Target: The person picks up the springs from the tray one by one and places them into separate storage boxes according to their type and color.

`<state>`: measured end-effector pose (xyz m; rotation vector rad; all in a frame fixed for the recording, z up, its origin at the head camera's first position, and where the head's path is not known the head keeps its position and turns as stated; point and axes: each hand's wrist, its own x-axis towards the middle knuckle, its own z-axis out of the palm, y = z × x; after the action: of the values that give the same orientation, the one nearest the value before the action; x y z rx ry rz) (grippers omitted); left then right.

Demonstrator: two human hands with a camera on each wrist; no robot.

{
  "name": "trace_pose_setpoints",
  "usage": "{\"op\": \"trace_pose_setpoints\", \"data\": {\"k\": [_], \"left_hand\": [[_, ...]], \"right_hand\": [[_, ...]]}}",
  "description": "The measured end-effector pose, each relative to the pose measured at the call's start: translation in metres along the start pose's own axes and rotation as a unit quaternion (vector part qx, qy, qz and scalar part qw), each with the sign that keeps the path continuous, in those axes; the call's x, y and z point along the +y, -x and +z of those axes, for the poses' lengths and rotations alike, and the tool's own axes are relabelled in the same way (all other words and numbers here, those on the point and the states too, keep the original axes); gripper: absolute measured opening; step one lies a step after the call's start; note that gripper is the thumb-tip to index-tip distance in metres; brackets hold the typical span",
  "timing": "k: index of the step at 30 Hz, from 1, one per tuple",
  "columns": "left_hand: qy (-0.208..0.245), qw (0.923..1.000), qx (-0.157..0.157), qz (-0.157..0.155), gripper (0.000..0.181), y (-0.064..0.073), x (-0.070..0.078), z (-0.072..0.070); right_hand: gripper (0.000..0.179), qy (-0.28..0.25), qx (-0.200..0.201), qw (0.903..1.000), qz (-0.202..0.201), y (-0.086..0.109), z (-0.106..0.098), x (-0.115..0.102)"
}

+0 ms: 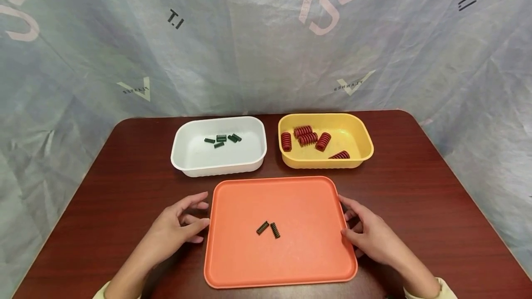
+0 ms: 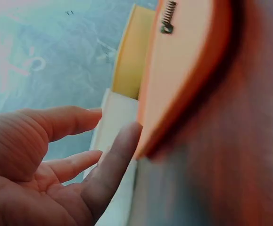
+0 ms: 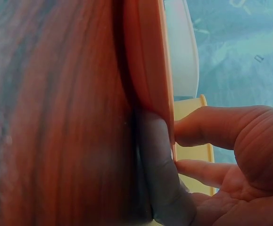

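A flat orange tray lies on the table, bearing two small dark coil springs, one leaning left and one leaning right. My left hand is at its left side, fingers loosely spread and a thumb tip at the rim. In the left wrist view nothing sits between that hand's fingers. My right hand pinches the tray's right rim. The right wrist view shows one finger against the outer side and another digit on the rim's far side.
Behind the tray stand a white bin with several small dark green springs and a yellow bin with several larger red springs. A grey printed curtain hangs behind the dark red table.
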<state>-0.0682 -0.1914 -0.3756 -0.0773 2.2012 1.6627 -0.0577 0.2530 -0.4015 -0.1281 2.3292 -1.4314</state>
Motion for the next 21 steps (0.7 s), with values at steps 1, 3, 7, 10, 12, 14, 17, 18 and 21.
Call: {"op": "trace_pose_setpoints", "data": {"k": [1,3,7,10,12,14,17,18,21], "left_hand": [[0.004,0.9999,-0.008,0.006,0.064,0.000,0.003,0.001],[0.011,0.9994,-0.028,0.015,0.064,0.000,0.009,0.005],[0.028,0.9969,-0.069,0.026,0.063,-0.004,0.016,0.018],[0.047,0.9943,-0.092,0.027,0.063,-0.008,0.018,0.029],[0.060,0.9924,-0.105,0.023,0.062,-0.011,0.019,0.037],[0.074,0.9899,-0.119,0.019,0.061,-0.012,0.018,0.044],[0.094,0.9859,-0.138,0.004,0.060,-0.015,0.015,0.054],[0.100,0.9845,-0.144,-0.002,0.060,-0.016,0.014,0.057],[0.113,0.9803,-0.161,-0.011,0.060,-0.018,0.011,0.064]], "right_hand": [[0.074,-0.001,0.000,1.0000,0.000,0.000,0.000,0.000],[0.073,0.002,0.000,1.0000,0.000,0.000,0.000,0.000],[0.073,0.003,-0.001,1.0000,0.000,0.000,-0.001,0.000],[0.073,0.006,0.001,1.0000,0.003,0.000,0.000,0.000],[0.073,0.005,0.004,1.0000,-0.002,0.000,0.000,0.000],[0.074,0.005,0.006,1.0000,-0.006,0.000,0.001,0.001],[0.075,0.000,0.006,0.9999,-0.012,0.001,0.001,0.002],[0.075,0.000,0.005,0.9999,-0.011,0.001,0.001,0.002],[0.075,0.003,0.005,0.9999,-0.010,0.001,0.001,0.002]]}}
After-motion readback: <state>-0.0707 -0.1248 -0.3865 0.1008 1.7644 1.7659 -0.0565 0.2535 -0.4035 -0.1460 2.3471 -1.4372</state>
